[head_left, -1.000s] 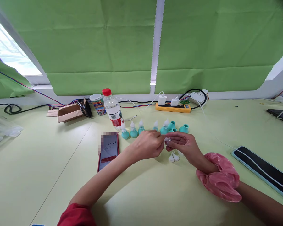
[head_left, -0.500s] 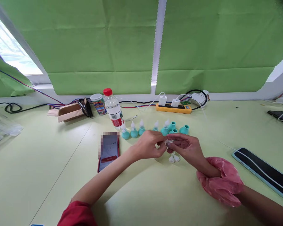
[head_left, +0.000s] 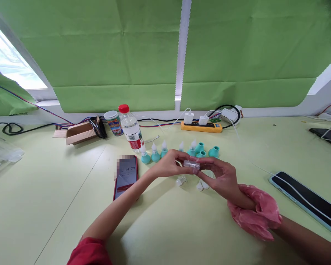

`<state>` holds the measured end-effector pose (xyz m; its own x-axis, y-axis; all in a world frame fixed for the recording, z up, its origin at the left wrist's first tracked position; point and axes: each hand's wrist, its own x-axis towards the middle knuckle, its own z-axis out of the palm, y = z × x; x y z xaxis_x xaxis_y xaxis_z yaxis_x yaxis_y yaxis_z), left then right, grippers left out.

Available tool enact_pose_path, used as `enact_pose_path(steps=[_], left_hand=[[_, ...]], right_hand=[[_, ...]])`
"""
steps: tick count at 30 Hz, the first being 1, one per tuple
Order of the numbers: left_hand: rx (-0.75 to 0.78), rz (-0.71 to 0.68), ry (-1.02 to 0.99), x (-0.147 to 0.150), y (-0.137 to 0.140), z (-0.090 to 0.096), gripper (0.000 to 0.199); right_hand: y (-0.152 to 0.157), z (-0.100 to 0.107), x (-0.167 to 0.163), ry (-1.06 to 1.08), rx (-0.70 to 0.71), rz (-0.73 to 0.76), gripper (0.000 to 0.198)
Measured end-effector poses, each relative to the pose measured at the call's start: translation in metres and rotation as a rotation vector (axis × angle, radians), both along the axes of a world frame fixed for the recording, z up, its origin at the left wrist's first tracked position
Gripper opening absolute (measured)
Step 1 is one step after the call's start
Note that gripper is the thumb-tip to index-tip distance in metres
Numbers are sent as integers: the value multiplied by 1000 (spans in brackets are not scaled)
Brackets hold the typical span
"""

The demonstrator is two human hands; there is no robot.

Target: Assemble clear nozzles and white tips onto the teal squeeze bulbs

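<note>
Green blinds hung behind a pale yellow-green table. Above its middle, the left hand and the right hand were both clamped on a clear tube, held sideways between their fingertips. Small pale pieces lay on the table just below them. Just beyond stood several teal bulbs, some with whitish tips, near a red-capped bottle. A phone lay left of the hands, and a yellow power strip farther back.
</note>
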<state>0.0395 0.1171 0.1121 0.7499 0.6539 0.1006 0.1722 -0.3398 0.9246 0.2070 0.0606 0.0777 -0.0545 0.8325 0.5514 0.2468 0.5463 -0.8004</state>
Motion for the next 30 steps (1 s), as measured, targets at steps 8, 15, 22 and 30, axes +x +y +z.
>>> enact_pose_path(steps=[8,15,22,30], left_hand=[[350,72,-13,-3,-6,5,28],[573,38,14,-4,-4,4,24],[524,21,19,-5,-5,5,25],[435,8,81,-8,-6,10,32]], right_hand=[[1,-2,3,-28,161,-31,26],[3,1,2,-52,250,-52,23],[1,2,2,-44,203,-54,18],[-1,2,2,23,81,-34,18]])
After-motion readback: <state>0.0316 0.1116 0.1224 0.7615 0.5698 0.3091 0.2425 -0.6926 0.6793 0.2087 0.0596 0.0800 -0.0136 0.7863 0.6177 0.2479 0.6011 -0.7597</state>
